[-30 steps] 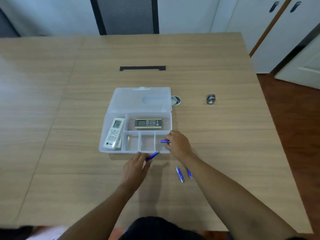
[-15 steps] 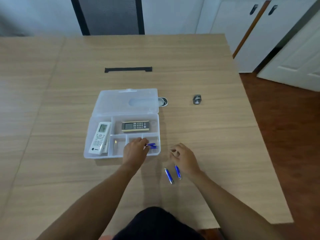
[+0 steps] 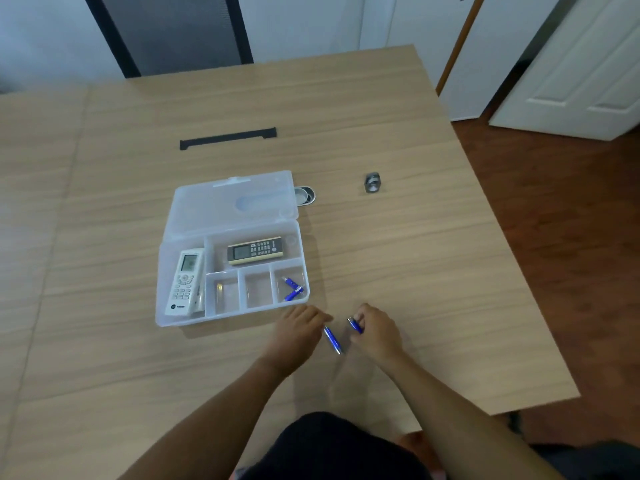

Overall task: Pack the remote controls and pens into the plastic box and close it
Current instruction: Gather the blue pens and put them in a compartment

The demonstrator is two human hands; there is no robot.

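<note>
Out on the big tan wooden worktop (image 3: 398, 258): a see-through plastic box with little rooms inside (image 3: 232, 318), lid (image 3: 232, 207) flopped open and lying flat at the far side. In the long room on the left, a white remote control with grey buttons (image 3: 184, 282), lying flat. In the wide room at the back, a dark remote control with a yellow edge (image 3: 256, 250), lying sideways. In the small front room on the right, two short blue pens (image 3: 292, 288), crossed in a V. Something small and shiny in the small front room on the left, too tiny to name. Middle small room bare. Just in front of the box, near its right corner, both hands low over the worktop. Left hand (image 3: 298, 332) curled, fingertips touching the top end of a blue pen with a silver tip (image 3: 332, 340) lying on the wood; hard to tell if that grip has pinched shut on it. Right hand (image 3: 377, 330) with its grip closed around another short blue pen (image 3: 355, 324), one end poking out toward the left. Farther back, a small round grey metal thing (image 3: 372, 182) well off to the right, a round hole with a metal rim (image 3: 306, 195) right beside the lid, and a thin black strip (image 3: 228, 138) set in the wood.
</note>
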